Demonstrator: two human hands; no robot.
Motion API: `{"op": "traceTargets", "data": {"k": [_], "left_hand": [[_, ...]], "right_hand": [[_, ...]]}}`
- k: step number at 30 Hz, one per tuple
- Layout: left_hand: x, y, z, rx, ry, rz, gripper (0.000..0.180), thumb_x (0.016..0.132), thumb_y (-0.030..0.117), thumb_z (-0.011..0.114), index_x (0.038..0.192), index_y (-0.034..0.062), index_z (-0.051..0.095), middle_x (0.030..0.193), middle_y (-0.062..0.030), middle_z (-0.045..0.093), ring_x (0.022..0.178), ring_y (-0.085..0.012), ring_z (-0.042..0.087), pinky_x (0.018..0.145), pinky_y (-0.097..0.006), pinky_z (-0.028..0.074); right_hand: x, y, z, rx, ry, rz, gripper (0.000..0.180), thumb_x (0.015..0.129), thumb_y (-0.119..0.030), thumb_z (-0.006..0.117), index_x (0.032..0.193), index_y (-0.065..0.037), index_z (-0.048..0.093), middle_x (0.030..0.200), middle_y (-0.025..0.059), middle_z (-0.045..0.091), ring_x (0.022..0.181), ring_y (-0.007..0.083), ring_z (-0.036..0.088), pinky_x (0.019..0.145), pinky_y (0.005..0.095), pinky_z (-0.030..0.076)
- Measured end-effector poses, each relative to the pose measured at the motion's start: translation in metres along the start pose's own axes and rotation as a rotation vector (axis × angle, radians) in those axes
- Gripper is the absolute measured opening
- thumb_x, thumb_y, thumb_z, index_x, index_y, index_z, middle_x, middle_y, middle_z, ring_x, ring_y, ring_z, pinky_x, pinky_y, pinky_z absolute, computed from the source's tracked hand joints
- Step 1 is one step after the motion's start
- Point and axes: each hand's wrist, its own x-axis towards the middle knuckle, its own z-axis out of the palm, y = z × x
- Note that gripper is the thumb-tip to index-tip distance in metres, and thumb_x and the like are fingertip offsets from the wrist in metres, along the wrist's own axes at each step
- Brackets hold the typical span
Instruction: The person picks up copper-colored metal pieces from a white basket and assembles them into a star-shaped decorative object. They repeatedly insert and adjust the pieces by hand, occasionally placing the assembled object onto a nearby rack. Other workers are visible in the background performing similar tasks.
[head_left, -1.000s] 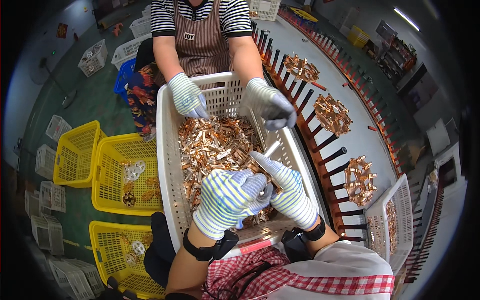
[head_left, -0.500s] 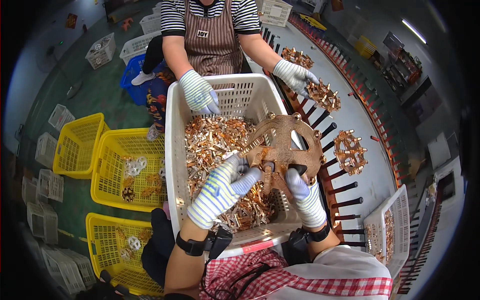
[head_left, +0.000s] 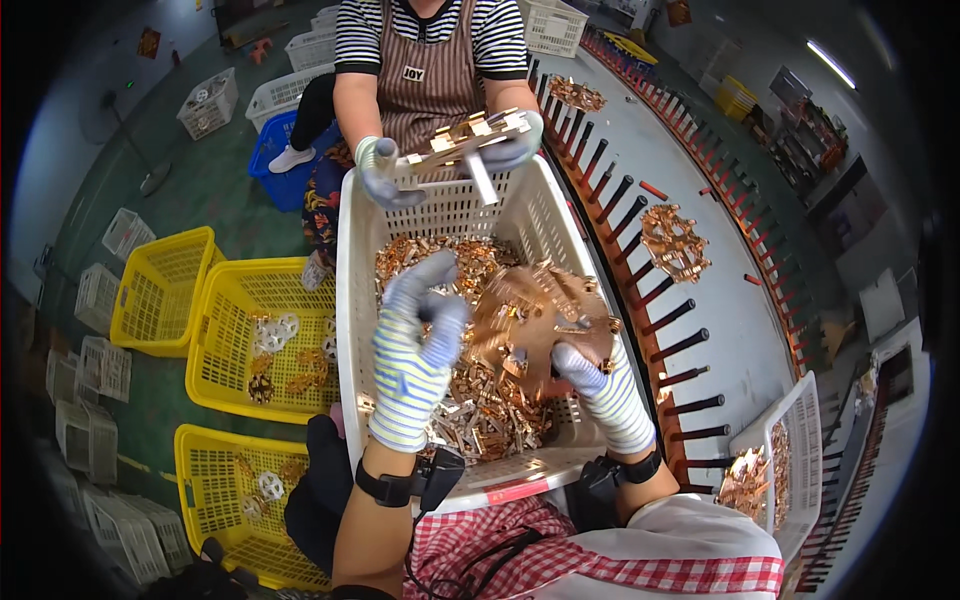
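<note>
My right hand (head_left: 608,395), in a striped knit glove, grips the near right edge of a copper-coloured metal disc (head_left: 530,335). The disc is smeared by motion, with small pieces along its rim, and hangs over a white basket (head_left: 352,330). My left hand (head_left: 410,350), gloved alike, is raised left of the disc and apart from it, its fingers bent and the thumb standing away. Beneath both hands lie many small copper and silver-coloured metal pieces (head_left: 480,430). Across the basket, a co-worker's gloved hands hold another copper-coloured disc (head_left: 465,140) nearly edge-on.
Right of the basket runs a rack with black-sleeved pegs (head_left: 695,404), with a copper-coloured wheel-like part (head_left: 675,243) beside it. Yellow baskets (head_left: 195,350) stand on the floor at left. Another white basket (head_left: 800,440) with metal pieces is at right.
My left hand has let go of the disc and moved up and left. The disc has turned and tilted in my right hand. The co-worker has brought another disc over the basket's far end.
</note>
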Motion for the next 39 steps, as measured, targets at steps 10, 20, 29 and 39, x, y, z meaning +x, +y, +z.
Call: {"op": "traceTargets", "data": {"k": [10,20,29,39], "left_hand": [[-0.011,-0.016,0.013,-0.325,-0.292,-0.661,0.030,0.095,0.031,0.054,0.096,0.0022,0.062,0.068,-0.0001,0.058,0.057,-0.0059,0.051,0.051,-0.023,0.041],[-0.014,0.002,0.013,-0.324,-0.351,-0.629,0.043,0.089,0.043,0.057,0.075,0.0021,0.061,0.052,-0.0002,0.049,0.039,-0.0062,0.040,0.037,-0.020,0.031],[-0.014,0.003,0.008,-0.500,-0.058,-0.619,0.030,0.095,0.035,0.055,0.096,0.0059,0.057,0.063,0.0001,0.055,0.041,-0.0033,0.037,0.038,-0.019,0.031],[-0.012,0.002,0.012,0.042,-0.091,-0.182,0.017,0.087,0.018,0.066,0.084,0.0042,0.056,0.062,0.0032,0.052,0.054,-0.0038,0.042,0.050,-0.022,0.036]], "right_hand": [[-0.007,0.007,0.000,-0.198,0.160,-0.333,0.025,0.085,-0.018,0.068,0.103,-0.002,0.064,0.094,0.0146,0.065,0.082,0.0308,0.063,0.071,0.0357,0.049],[-0.004,0.012,0.001,-0.050,0.466,-0.400,0.031,0.086,-0.019,0.067,0.109,0.000,0.060,0.076,0.0054,0.064,0.065,0.0200,0.061,0.059,0.0281,0.048],[-0.003,-0.001,-0.001,-0.410,0.086,-0.516,0.030,0.081,-0.004,0.069,0.110,-0.004,0.063,0.070,0.0082,0.059,0.060,0.0259,0.058,0.057,0.0336,0.046],[-0.002,-0.015,0.000,-0.496,0.092,-0.554,0.052,0.074,0.000,0.067,0.125,-0.007,0.059,0.066,0.0063,0.059,0.059,0.0239,0.061,0.055,0.0327,0.047]]}}
